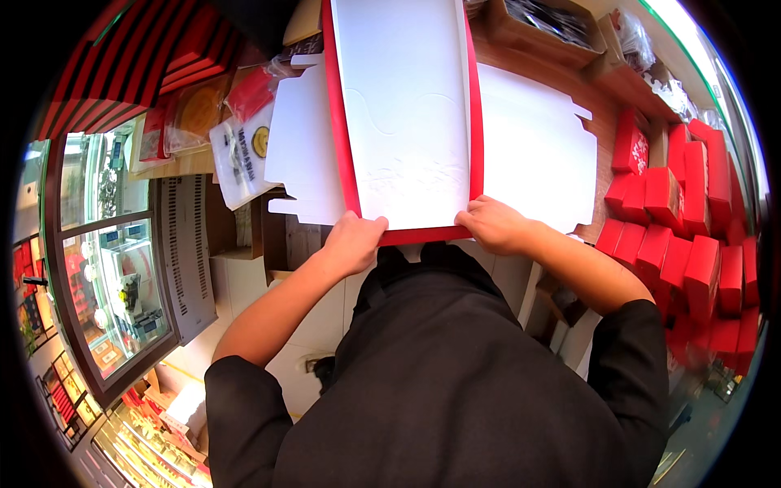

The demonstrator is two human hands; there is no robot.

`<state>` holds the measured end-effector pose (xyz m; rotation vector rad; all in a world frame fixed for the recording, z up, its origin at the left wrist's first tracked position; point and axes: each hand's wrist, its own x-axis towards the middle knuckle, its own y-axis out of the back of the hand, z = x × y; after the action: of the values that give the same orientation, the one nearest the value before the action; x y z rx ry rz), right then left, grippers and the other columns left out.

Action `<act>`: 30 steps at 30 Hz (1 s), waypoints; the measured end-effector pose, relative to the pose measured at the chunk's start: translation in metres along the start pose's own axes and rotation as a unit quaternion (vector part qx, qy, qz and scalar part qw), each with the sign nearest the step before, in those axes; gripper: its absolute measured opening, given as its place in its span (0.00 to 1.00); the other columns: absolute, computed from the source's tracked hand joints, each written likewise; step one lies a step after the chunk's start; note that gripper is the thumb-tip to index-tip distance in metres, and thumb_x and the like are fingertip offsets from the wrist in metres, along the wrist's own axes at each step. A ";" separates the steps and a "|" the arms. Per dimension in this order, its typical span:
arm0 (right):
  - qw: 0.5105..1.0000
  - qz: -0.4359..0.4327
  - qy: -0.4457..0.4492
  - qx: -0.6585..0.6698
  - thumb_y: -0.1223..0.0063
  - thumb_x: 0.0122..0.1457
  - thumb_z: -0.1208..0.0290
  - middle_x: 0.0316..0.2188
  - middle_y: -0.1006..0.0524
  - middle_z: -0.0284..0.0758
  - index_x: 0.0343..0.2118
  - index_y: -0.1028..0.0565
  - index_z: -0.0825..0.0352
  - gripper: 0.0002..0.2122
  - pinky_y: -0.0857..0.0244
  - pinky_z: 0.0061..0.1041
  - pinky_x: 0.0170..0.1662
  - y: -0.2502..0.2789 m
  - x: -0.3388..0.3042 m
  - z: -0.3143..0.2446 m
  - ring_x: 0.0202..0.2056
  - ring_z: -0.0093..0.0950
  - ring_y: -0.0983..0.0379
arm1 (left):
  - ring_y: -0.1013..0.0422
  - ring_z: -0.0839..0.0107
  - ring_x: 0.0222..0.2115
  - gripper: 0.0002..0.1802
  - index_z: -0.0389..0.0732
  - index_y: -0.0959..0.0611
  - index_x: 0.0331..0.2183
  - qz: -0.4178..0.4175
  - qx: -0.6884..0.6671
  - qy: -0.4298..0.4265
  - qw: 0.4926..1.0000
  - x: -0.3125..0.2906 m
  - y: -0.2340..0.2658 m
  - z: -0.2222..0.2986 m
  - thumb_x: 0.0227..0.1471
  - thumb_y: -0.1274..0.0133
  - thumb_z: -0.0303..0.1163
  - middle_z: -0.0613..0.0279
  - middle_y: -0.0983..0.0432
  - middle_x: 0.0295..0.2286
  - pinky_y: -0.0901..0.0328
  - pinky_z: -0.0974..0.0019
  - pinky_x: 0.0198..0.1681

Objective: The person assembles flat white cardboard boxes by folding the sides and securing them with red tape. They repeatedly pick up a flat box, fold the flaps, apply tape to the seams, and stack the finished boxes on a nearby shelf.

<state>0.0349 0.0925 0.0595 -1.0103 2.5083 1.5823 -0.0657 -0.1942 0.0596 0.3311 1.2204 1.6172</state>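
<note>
Straight ahead of the grip, a long cardboard box (407, 122), white inside with red sides, lies over the table (604, 110). The left hand (355, 241) and right hand (498, 225) each pinch a near corner of it between thumb and fingers. White card (537, 146) spreads to both sides, with a plastic bag (242, 159) beyond the left grip and small red boxes (667, 195) stacked beyond the right.

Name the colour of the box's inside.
The box is white inside, seen best in the head view.
</note>
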 end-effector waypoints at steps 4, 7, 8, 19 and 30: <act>0.994 0.089 0.018 -0.063 0.50 0.51 0.74 0.26 0.26 0.38 0.31 0.29 0.67 0.06 0.39 0.32 0.47 -0.006 -0.002 -0.005 0.37 0.37 0.31 | 0.31 0.54 0.28 0.08 0.39 0.26 0.31 0.096 0.021 -0.052 0.994 0.002 -0.016 -0.006 0.43 0.50 0.21 0.57 0.28 0.23 0.40 0.60 0.36; 0.985 0.149 0.007 -0.084 0.48 0.50 0.72 0.28 0.26 0.36 0.30 0.28 0.66 0.06 0.40 0.30 0.48 -0.008 -0.001 -0.010 0.39 0.35 0.32 | 0.33 0.58 0.30 0.07 0.40 0.25 0.31 0.174 0.079 -0.085 0.978 0.004 -0.024 -0.007 0.45 0.49 0.23 0.60 0.31 0.26 0.40 0.62 0.36; 0.984 0.156 -0.007 -0.084 0.48 0.50 0.72 0.28 0.26 0.36 0.30 0.27 0.66 0.06 0.40 0.29 0.49 -0.008 0.000 -0.012 0.39 0.34 0.32 | 0.34 0.59 0.30 0.06 0.41 0.25 0.31 0.194 0.093 -0.085 0.973 0.004 -0.025 -0.005 0.47 0.50 0.24 0.60 0.31 0.27 0.40 0.62 0.37; 0.976 0.189 0.027 -0.104 0.43 0.48 0.71 0.30 0.27 0.35 0.28 0.27 0.64 0.06 0.41 0.35 0.57 -0.023 -0.015 -0.012 0.41 0.33 0.32 | 0.34 0.63 0.30 0.12 0.41 0.27 0.25 0.142 0.122 -0.123 0.975 -0.014 -0.027 -0.010 0.41 0.40 0.34 0.61 0.33 0.24 0.40 0.63 0.36; 0.961 0.251 0.011 -0.115 0.45 0.47 0.73 0.29 0.27 0.32 0.29 0.26 0.64 0.06 0.40 0.33 0.54 -0.033 -0.021 -0.021 0.42 0.31 0.31 | 0.33 0.63 0.32 0.13 0.41 0.26 0.32 0.178 0.062 -0.140 0.972 0.000 -0.044 0.012 0.43 0.41 0.32 0.62 0.32 0.28 0.40 0.61 0.36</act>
<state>0.0756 0.0770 0.0508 -0.4070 2.7963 2.0301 -0.0322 -0.1896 0.0282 0.8687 1.0879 1.7255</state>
